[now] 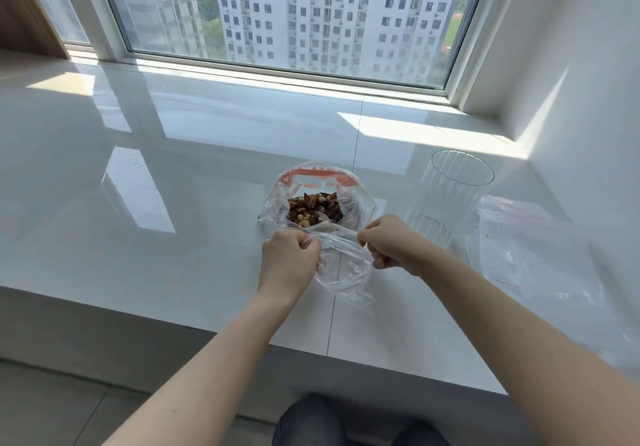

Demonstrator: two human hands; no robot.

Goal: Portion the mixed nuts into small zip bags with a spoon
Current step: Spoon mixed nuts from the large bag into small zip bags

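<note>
Both hands are working at the mouth of a small zip bag over the white sill. The left hand is pinching one end of the bag's top edge with curled fingers, and the right hand is pinching the other end, so the clear plastic is stretching taut between them. The rest of the small bag is hanging slack below and between the hands, with a thin red line showing near its lower edge; it looks empty, though the crumpled film makes that hard to judge. Just beyond the hands, the large bag is sitting open with its red-striped rim folded back, and the mixed nuts are lying in its middle. Beyond and to the right of the right hand a clear ribbed glass is standing upright. Further right of that hand, a pile of spare zip bags is lying flat.
</note>
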